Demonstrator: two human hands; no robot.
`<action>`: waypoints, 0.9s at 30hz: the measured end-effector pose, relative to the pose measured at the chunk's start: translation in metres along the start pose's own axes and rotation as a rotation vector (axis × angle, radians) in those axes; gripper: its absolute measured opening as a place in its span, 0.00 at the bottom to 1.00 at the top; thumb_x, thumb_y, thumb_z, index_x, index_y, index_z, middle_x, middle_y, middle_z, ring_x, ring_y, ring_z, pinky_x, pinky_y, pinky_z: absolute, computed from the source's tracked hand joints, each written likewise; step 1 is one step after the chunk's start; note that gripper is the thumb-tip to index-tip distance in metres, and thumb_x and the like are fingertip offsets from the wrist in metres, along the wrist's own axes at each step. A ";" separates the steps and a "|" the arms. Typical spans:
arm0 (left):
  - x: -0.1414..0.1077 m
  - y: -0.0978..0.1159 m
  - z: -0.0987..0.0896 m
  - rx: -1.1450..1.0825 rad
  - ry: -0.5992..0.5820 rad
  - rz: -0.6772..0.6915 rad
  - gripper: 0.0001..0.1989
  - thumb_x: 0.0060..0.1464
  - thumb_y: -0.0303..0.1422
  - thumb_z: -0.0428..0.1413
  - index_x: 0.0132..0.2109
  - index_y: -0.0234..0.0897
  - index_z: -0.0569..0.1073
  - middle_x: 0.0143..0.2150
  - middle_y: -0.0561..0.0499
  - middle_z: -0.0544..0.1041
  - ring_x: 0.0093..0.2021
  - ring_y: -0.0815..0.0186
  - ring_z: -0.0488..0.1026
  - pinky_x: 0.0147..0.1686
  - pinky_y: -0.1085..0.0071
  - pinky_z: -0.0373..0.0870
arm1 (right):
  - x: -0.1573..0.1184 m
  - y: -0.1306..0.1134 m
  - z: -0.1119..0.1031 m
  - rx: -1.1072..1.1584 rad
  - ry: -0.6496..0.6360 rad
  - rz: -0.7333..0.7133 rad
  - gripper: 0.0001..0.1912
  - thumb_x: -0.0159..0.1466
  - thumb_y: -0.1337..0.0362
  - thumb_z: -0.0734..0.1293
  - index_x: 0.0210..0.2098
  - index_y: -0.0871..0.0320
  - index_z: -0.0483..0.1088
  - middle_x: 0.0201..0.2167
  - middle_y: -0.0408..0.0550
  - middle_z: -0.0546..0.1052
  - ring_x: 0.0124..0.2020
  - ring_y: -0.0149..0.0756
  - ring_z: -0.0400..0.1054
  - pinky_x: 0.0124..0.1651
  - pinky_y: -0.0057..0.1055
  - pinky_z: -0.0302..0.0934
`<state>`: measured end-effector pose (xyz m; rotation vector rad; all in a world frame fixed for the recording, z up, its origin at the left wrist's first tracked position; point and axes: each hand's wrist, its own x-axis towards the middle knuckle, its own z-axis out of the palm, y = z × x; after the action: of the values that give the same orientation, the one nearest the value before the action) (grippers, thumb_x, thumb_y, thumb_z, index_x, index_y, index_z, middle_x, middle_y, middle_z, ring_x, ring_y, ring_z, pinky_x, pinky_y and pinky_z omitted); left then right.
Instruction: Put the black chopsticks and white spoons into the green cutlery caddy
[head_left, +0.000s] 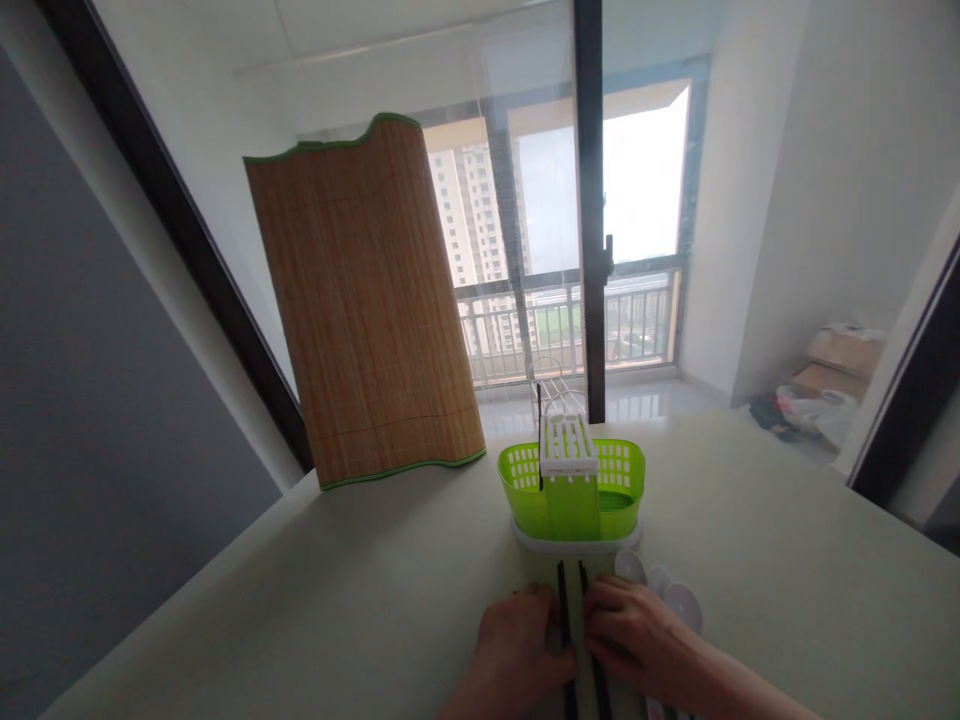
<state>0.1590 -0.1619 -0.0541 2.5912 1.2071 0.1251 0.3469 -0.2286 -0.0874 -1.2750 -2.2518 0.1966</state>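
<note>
Two bare hands rest close together but apart at 6 o'clock, the left hand (517,635) and the right hand (634,625) each bent against one of two black sticks (564,600), which point toward 12 o'clock between them; whether they grip or merely press, I cannot tell. Pale spoons (682,604) lie beside the right hand, at its 12 to 2 o'clock. Past the sticks, a green basket (525,508) with a white rack (570,467) sits on the tabletop (337,610). At 11 o'clock stands a brown mat (367,310), edged green.
</note>
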 end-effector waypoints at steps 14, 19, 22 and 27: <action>0.014 -0.014 -0.018 0.245 -0.020 -0.223 0.20 0.56 0.19 0.42 0.47 0.34 0.74 0.44 0.41 0.78 0.43 0.58 0.76 0.40 0.67 0.68 | 0.000 -0.001 -0.001 -0.063 0.002 0.002 0.07 0.65 0.66 0.62 0.29 0.55 0.66 0.35 0.45 0.72 0.38 0.37 0.64 0.40 0.34 0.54; 0.012 -0.015 -0.018 0.252 -0.005 -0.176 0.20 0.56 0.18 0.42 0.45 0.34 0.76 0.44 0.41 0.78 0.42 0.59 0.76 0.38 0.69 0.68 | 0.001 -0.002 -0.002 -0.072 0.001 0.000 0.07 0.64 0.67 0.61 0.30 0.55 0.67 0.35 0.46 0.72 0.38 0.38 0.64 0.40 0.35 0.54; 0.011 -0.013 -0.015 0.274 0.020 -0.138 0.18 0.56 0.18 0.43 0.43 0.32 0.76 0.42 0.41 0.78 0.41 0.58 0.77 0.37 0.68 0.70 | 0.003 -0.003 -0.005 -0.082 -0.002 0.005 0.07 0.64 0.67 0.62 0.29 0.55 0.67 0.35 0.46 0.72 0.38 0.38 0.64 0.40 0.35 0.54; 0.013 -0.012 -0.010 0.322 0.049 -0.145 0.21 0.54 0.15 0.42 0.44 0.32 0.76 0.42 0.40 0.78 0.40 0.55 0.77 0.36 0.66 0.72 | 0.003 -0.004 -0.005 -0.092 -0.011 0.008 0.07 0.64 0.67 0.61 0.29 0.55 0.67 0.35 0.45 0.72 0.38 0.38 0.64 0.40 0.34 0.54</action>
<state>0.1567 -0.1423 -0.0489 2.7678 1.5396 -0.0396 0.3453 -0.2288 -0.0806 -1.3327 -2.2894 0.1048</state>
